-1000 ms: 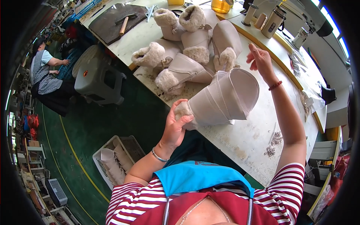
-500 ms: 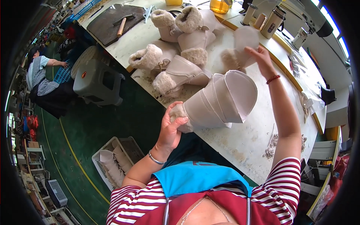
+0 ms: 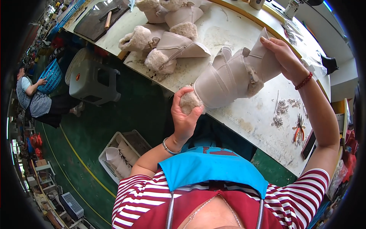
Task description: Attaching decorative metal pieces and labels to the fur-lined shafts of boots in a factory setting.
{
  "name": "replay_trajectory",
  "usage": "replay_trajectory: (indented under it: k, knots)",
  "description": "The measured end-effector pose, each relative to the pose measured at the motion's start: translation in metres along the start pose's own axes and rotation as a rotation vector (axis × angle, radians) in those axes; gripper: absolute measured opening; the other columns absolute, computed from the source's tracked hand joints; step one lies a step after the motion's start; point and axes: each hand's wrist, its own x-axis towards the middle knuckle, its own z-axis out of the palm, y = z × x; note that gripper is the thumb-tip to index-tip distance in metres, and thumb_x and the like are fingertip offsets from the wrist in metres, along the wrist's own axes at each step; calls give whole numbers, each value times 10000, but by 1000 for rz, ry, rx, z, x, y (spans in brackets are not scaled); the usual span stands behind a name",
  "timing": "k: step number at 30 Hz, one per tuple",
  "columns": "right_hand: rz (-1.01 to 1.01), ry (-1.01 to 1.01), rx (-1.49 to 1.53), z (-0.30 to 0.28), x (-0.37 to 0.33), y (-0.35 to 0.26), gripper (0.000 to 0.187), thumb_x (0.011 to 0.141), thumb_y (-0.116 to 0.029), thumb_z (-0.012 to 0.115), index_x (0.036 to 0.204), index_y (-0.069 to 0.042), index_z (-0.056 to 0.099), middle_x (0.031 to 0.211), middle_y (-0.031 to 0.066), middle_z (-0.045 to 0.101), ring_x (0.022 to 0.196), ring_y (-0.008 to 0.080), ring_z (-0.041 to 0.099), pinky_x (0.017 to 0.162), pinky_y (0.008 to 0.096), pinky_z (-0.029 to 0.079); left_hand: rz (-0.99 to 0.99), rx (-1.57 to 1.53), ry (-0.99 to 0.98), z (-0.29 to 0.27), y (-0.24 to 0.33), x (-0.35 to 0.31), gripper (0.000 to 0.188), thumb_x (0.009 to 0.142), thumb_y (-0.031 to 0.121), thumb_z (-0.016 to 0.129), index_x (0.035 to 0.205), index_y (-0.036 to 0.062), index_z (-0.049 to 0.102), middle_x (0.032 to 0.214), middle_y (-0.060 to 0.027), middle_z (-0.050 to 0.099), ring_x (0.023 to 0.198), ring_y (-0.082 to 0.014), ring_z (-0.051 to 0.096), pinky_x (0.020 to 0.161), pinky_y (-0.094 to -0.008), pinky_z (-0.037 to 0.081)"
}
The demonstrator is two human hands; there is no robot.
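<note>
My left hand (image 3: 184, 122) grips the fleece-lined end of a stack of nested beige boot uppers (image 3: 216, 84), fingers and thumb wrapped round the fluffy cuff. The stack lies slanted over the table's near edge, its open end toward the upper right. My right hand (image 3: 285, 59) pinches the smooth end of another beige boot upper (image 3: 264, 59). That upper's fleece end, with a small metal buckle or trim, meets the open end of the stack; how far it goes in is hard to tell. Several more boot uppers (image 3: 177, 45) with fleece cuffs lie in a heap at the far left of the table.
Small metal bits (image 3: 281, 108) and orange-handled pliers (image 3: 299, 129) lie on the table (image 3: 244, 126) at right. A hammer (image 3: 108, 21) rests on a dark board (image 3: 85, 27). Left are a grey stool (image 3: 87, 86), a white crate (image 3: 105, 160) of uppers, and a person (image 3: 34, 101) with a blue basket (image 3: 52, 78).
My right hand has brought the single upper from above the table, right and down against the stack's open end. My left hand has shifted slightly right. The person has raised the blue basket.
</note>
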Motion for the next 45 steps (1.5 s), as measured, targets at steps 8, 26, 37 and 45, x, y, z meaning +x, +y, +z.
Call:
replay_trajectory:
  k: [8, 26, 37, 45]
  knots:
    - [-166, -372, -182, -19, -11, 17, 461, 913, -318, 751, 1217, 10, 640, 1101, 91, 706, 1059, 178, 665, 975, 329, 519, -152, -191, 15, -14, 3, 6, 518, 818, -60, 640, 1295, 93, 509, 1139, -42, 607, 1058, -138, 591, 987, -306, 481]
    - [38, -260, 458, 49, 38, 32, 262, 967, -211, 662, 1076, 26, 645, 1002, 131, 701, 865, 193, 700, 765, 352, 607, -248, -260, 83, -17, 7, 35, 498, 804, -32, 678, 1265, 80, 530, 1087, -44, 643, 990, -126, 621, 933, -297, 517]
    - [-57, -221, 773, 134, 36, 67, 195, 996, -147, 546, 1100, -12, 642, 1003, 47, 685, 898, 122, 642, 776, 273, 535, -381, -383, 131, -21, 4, 53, 451, 841, -3, 694, 1246, 137, 553, 1043, 8, 611, 954, -108, 595, 883, -272, 507]
    - [-376, -245, -100, 60, 62, 30, 538, 1024, -495, 476, 901, -23, 704, 692, 28, 639, 585, 131, 621, 524, 245, 489, -357, -369, 170, -27, 11, 40, 435, 874, -24, 698, 1262, 104, 547, 1085, -17, 646, 981, -107, 619, 900, -278, 520]
